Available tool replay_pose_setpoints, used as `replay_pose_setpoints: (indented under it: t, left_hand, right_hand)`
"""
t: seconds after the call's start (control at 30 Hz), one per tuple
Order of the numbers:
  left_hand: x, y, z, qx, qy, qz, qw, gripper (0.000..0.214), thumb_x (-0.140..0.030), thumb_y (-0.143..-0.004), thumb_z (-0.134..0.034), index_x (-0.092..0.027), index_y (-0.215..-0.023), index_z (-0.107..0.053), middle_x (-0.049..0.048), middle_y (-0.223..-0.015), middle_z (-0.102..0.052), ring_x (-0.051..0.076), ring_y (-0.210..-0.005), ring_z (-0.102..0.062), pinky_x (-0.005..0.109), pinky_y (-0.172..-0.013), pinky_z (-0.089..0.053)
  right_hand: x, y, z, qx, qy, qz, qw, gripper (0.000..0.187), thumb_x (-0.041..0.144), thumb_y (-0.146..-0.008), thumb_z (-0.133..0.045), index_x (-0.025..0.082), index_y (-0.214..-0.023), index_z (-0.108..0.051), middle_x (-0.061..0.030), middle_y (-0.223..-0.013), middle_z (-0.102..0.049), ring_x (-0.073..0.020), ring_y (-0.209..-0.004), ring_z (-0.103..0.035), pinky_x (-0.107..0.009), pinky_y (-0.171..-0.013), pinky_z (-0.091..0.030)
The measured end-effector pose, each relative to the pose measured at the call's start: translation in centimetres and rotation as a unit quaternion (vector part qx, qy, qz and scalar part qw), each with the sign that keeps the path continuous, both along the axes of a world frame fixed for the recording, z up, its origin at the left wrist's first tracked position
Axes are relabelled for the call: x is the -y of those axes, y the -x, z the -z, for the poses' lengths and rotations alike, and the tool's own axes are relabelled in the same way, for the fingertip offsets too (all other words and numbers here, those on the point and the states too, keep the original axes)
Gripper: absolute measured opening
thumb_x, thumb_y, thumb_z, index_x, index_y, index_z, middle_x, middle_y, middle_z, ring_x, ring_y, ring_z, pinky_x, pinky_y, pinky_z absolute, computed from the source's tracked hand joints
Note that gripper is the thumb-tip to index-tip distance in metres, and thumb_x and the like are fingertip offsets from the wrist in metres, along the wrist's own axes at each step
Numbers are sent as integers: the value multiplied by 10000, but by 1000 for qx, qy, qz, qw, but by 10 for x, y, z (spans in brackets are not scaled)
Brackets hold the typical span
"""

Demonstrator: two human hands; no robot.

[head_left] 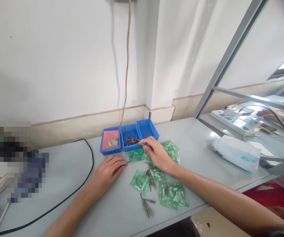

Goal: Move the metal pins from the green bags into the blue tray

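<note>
Three small blue bins sit in a row near the wall: the left bin point(110, 141) has a pink lining and a few small parts, the middle bin point(131, 137) holds dark metal pins, the right bin point(148, 129) looks empty. My right hand point(156, 153) reaches toward the middle bin's front edge, fingers curled in a pinch over green plastic bags point(173, 195) of pins. My left hand point(108, 171) rests on the grey table point(58, 177), fingers bent and close together, tips near a loose pin. More loose pins point(147, 205) lie near the front edge.
A black cable point(87, 171) curves across the table's left side. A white wrapped packet point(237, 152) lies at the right. A metal frame point(231, 52) rises beyond it, with a power strip point(241, 120) and another person's arm behind. A blurred patch covers the far left.
</note>
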State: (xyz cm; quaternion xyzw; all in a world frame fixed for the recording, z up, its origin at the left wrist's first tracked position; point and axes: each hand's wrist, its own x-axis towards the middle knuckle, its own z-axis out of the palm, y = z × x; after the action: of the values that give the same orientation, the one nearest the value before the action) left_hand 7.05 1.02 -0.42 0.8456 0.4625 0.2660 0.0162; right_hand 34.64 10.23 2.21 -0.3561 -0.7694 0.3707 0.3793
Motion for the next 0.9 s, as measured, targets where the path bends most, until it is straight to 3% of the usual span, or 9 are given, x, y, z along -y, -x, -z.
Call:
replay_pose_setpoints:
  t: [0.1,0.2,0.4,0.6,0.9]
  left_hand:
    - [1,-3,-3,4,0,4,1000,229,-258,-1088,-520,-252,-1224,-704,53,-1220,-752,207,-1069,-673,407,-988,-553]
    - [2,-5,-5,8,0,6,1000,234,-258,-1091,-512,-251,-1223,-705,56,-1215,-756,209,-1067,-677,408,-980,-559]
    - [2,-6,-5,16,-1,8,1000,237,-267,-1091,-510,-254,-1213,-713,60,-1205,-762,204,-1044,-689,405,-971,-566]
    - [1,-8,-4,15,-9,13,1000,234,-236,-1080,-526,-255,-1212,-719,43,-1217,-773,199,-1041,-698,391,-960,-577]
    - [1,-8,-3,34,-28,25,999,261,-214,-1081,-496,-260,-1187,-729,43,-1230,-779,193,-1086,-738,375,-965,-616]
  right_hand:
    - [0,1,2,33,-35,-13,999,377,187,-1073,-436,273,-1374,-646,-87,-1203,-591,-204,-918,-602,-373,-855,-510]
    - [1,1,1,48,-62,-18,997,411,176,-1067,-445,279,-1428,-612,-102,-1293,-588,-231,-1040,-605,-408,-935,-506]
    - [5,0,-1,63,-78,-47,994,301,245,-1082,-498,273,-1341,-650,-93,-1232,-622,-201,-902,-620,-366,-847,-521]
    - [8,1,3,144,-174,-171,959,188,301,-1075,-592,244,-1127,-763,-76,-1132,-681,-236,-1079,-616,-407,-987,-451]
    - [11,0,0,184,-178,-207,944,211,358,-1074,-600,291,-1126,-793,-59,-1278,-711,-247,-1139,-588,-438,-1020,-401]
